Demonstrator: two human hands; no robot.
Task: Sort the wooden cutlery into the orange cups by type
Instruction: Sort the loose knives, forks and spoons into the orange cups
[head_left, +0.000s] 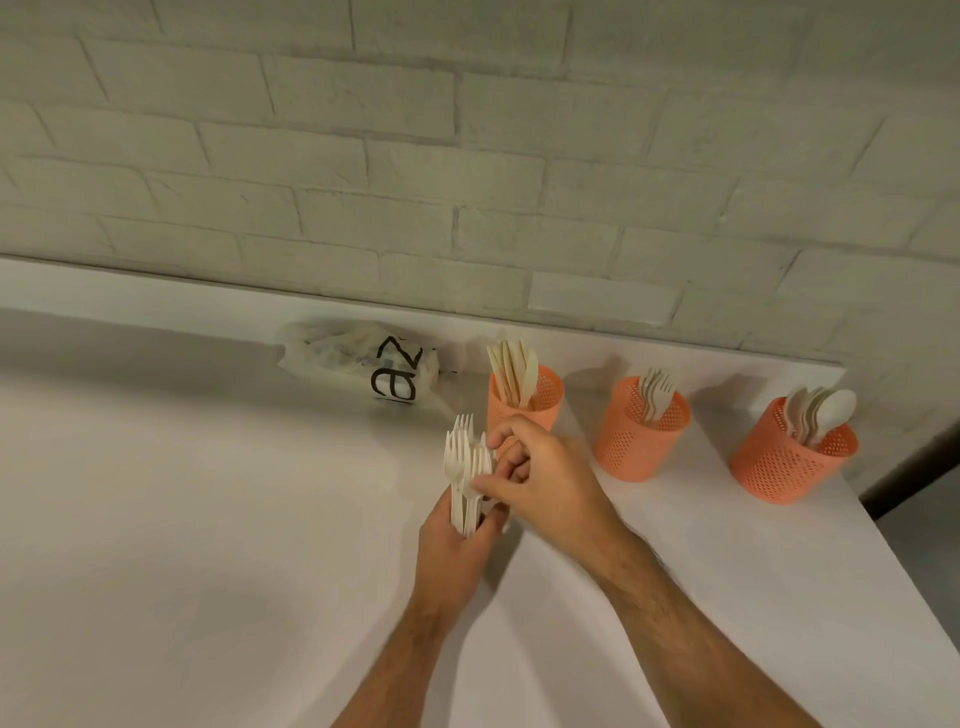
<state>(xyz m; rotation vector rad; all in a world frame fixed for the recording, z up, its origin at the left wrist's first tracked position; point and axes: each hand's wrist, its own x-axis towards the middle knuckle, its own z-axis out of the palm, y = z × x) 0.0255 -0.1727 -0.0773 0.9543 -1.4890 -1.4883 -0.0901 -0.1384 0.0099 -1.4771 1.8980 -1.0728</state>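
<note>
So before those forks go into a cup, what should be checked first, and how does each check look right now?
1. Bunch is all forks: tines show on top; lower pieces hidden, cannot tell.
2. Left hand grips the handles: ok.
3. Right hand pinches the bunch: ok.
4. Fork cup, the middle one, already holds forks and stands upright: ok.
5. Room left in it: looks ok.
6. Knife cup stands close to the hands, a likely wrong drop: watch it.
</note>
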